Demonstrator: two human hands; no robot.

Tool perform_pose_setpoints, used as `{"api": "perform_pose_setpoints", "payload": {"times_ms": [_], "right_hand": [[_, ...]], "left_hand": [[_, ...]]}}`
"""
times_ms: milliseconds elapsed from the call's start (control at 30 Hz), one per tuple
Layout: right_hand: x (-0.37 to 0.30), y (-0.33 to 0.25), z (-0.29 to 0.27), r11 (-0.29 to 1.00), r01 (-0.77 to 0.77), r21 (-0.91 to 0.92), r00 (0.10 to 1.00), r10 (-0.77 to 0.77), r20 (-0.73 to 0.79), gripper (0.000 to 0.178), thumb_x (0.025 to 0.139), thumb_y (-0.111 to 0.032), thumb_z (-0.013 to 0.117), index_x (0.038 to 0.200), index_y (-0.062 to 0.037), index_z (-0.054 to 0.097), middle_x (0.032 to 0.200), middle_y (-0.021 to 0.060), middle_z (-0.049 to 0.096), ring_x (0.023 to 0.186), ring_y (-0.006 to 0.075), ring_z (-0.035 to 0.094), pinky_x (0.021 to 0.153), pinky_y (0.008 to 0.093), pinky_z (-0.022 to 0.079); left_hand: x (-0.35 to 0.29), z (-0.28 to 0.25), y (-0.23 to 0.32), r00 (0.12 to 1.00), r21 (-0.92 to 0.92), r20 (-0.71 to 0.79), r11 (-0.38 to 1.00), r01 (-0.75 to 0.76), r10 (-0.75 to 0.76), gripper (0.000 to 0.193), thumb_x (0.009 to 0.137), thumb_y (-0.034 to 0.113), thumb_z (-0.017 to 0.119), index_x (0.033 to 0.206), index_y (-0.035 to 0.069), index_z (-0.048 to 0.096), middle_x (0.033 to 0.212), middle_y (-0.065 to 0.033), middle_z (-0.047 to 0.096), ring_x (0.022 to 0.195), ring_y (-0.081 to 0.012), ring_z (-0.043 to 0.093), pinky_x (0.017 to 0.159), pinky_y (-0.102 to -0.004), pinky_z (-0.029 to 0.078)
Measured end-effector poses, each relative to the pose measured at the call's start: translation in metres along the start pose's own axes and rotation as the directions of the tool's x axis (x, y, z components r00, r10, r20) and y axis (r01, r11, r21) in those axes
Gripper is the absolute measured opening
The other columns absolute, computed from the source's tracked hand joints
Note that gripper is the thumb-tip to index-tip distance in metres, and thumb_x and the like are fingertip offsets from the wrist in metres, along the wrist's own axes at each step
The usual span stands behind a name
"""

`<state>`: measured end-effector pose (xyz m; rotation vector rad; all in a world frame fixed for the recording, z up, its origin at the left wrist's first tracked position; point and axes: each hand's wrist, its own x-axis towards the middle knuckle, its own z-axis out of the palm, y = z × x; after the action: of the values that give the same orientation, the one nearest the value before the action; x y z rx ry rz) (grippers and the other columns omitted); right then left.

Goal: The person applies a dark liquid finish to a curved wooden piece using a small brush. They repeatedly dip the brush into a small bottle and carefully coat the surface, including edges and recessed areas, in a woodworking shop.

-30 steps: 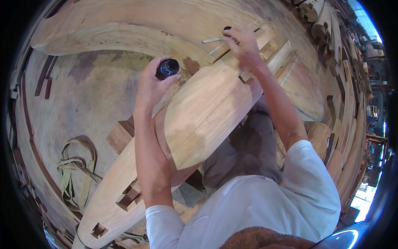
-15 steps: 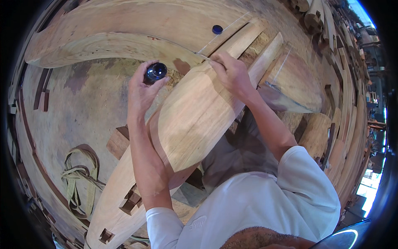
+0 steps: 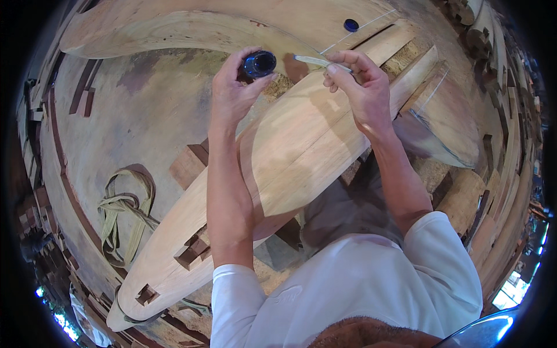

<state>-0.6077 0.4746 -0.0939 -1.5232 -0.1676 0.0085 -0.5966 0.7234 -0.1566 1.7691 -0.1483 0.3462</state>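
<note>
My left hand point(image 3: 231, 95) is wrapped round a small dark-blue bottle point(image 3: 260, 64) with its open mouth facing up. Between the fingers of my right hand point(image 3: 366, 87) is a thin, flat, pale stick point(image 3: 310, 60) with a blue tip. That tip points at the bottle and stays a little apart from it. Both hands are above a long, smoothed, tapering timber point(image 3: 296, 156), which has square mortises cut through its near left end and two prongs at its far right end. A round blue cap point(image 3: 351, 25) lies on the curved timber point(image 3: 162, 29) behind.
White lines point(image 3: 360, 30) mark the far timber. A knotted pale strap point(image 3: 129, 211) lies on the floor at the left. A wood block point(image 3: 188, 166) sits beside the long timber. Another rounded timber point(image 3: 449, 130) stands at the right, with stacked logs point(image 3: 507, 191) beyond.
My right hand has turned and lifted the stick off the wood, bringing its blue tip toward the bottle. The whole scene has shifted because my head moved.
</note>
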Motion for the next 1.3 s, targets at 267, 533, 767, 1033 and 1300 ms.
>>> {"api": "perform_pose_setpoints", "payload": {"times_ms": [267,533,767,1033,1300], "right_hand": [[0.000,0.002,0.028,0.944,0.215,-0.248,0.976,-0.206,0.065,0.017,0.097,-0.006,0.076,0.112,0.0011,0.077,0.094,0.0055,0.077,0.081,0.0096,0.069,0.072,0.0242,0.052],[0.004,0.008,0.050,0.693,0.557,-0.457,0.817,-0.555,0.155,0.019,0.091,0.003,0.076,0.109,0.0040,0.077,0.094,0.0141,0.077,0.078,0.0193,0.074,0.067,0.0290,0.057],[0.008,0.011,0.059,0.640,0.569,-0.517,0.802,-0.571,0.175,0.010,0.089,-0.004,0.075,0.099,-0.0034,0.075,0.083,0.0119,0.071,0.074,0.0321,0.071,0.065,0.0407,0.057],[0.011,0.017,0.060,0.671,0.559,-0.486,0.818,-0.543,0.190,0.014,0.089,0.003,0.074,0.102,0.0034,0.075,0.080,0.0151,0.068,0.065,0.0286,0.069,0.058,0.0368,0.053],[0.011,0.027,0.060,0.739,0.497,-0.455,0.861,-0.484,0.153,0.017,0.091,0.001,0.073,0.108,0.0032,0.076,0.084,0.0143,0.073,0.067,0.0193,0.070,0.059,0.0322,0.053]], "left_hand": [[0.000,-0.002,0.013,0.995,0.194,-0.048,0.978,-0.075,0.086,0.053,0.080,0.011,0.094,0.128,0.009,0.072,0.111,-0.0047,0.077,0.097,-0.0142,0.073,0.075,-0.0276,0.058],[-0.001,0.000,0.005,0.995,0.107,-0.046,0.991,-0.082,0.087,0.058,0.078,0.011,0.096,0.130,0.007,0.071,0.112,-0.0043,0.077,0.097,-0.0132,0.073,0.079,-0.0278,0.057],[-0.001,0.000,0.002,0.996,0.153,-0.022,0.985,-0.082,0.086,0.057,0.077,0.010,0.095,0.129,0.008,0.071,0.114,-0.0034,0.077,0.095,-0.0121,0.072,0.078,-0.0266,0.056],[-0.002,0.000,0.005,0.993,0.268,0.004,0.957,-0.114,0.117,0.057,0.075,0.007,0.095,0.127,0.008,0.072,0.115,-0.0042,0.076,0.097,-0.0139,0.072,0.078,-0.0277,0.056],[-0.001,0.000,0.003,0.990,0.294,0.028,0.945,-0.141,0.139,0.056,0.076,0.007,0.095,0.128,0.008,0.072,0.117,-0.0052,0.076,0.100,-0.0149,0.072,0.078,-0.0290,0.057]]}}
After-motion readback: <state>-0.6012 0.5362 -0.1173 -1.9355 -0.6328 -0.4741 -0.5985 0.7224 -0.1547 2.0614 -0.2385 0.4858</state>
